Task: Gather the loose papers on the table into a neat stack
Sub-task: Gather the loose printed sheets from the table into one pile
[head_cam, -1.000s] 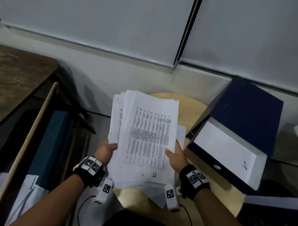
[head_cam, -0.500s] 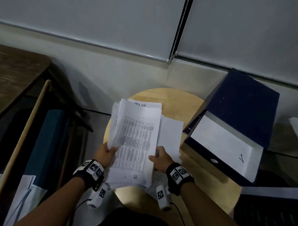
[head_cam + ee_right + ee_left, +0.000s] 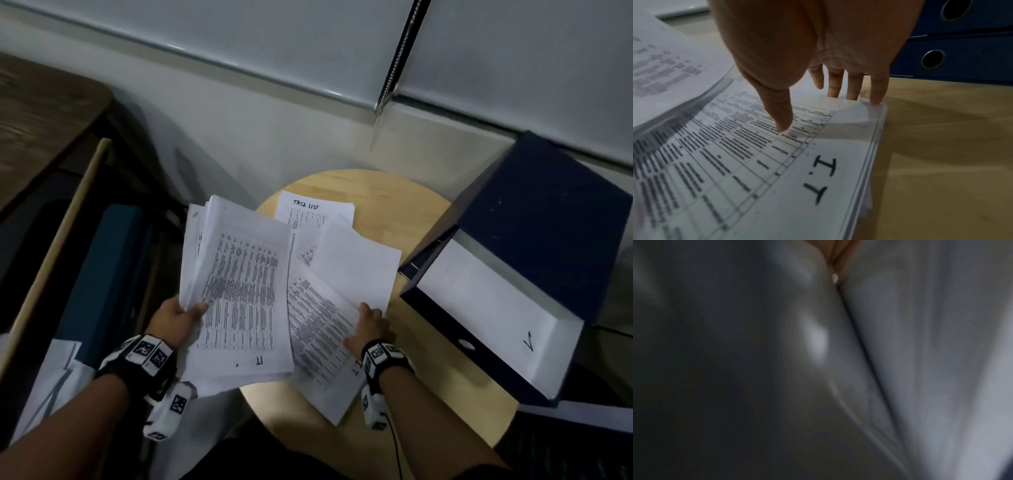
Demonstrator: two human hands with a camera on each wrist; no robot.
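Observation:
My left hand grips a bundle of printed papers by its left edge and holds it lifted over the left rim of the round wooden table. In the left wrist view only blurred white paper fills the frame. Loose sheets lie fanned on the table, one headed "TASK LIST" at the back. My right hand rests with straight fingers on the loose sheets, near the corner marked "I.T", holding nothing.
A dark blue ring binder lies at the table's right side, and in the right wrist view blue binders stand just beyond my fingers. A dark wooden desk and a blue panel are at the left. A white wall is behind.
My right hand let go of the bundle and came down on the loose sheets at the right. The left hand swung the bundle to the left, uncovering the sheets below.

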